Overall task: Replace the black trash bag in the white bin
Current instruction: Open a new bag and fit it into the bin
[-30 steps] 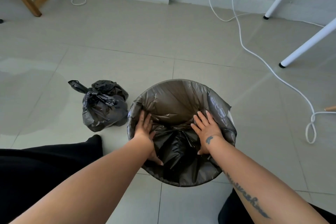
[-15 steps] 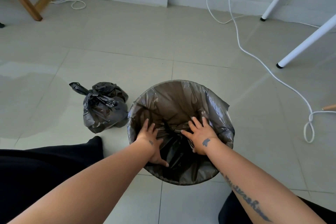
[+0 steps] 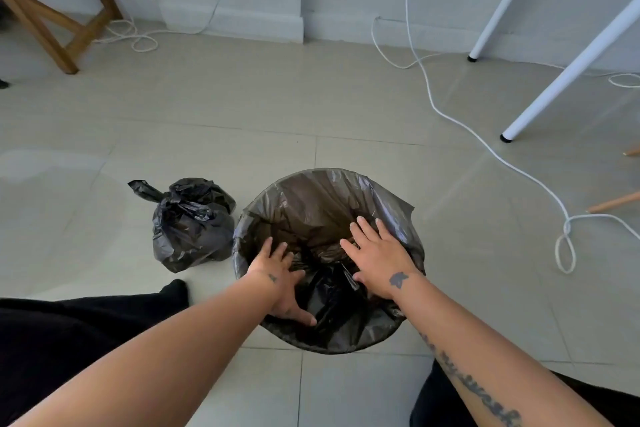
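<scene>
While the left hand (image 3: 280, 279) is kept flat, fingers spread, inside the thin black plastic liner (image 3: 311, 198), the right hand (image 3: 375, 258), likewise splayed, is shifted toward its far wall. The liner is judged nearly seated over the hidden bin.

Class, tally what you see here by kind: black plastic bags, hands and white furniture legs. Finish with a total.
Black plastic bags: 2, tied bag, liner
Hands: 2, left hand, right hand
White furniture legs: 2, far leg, near leg
Total: 6
</scene>
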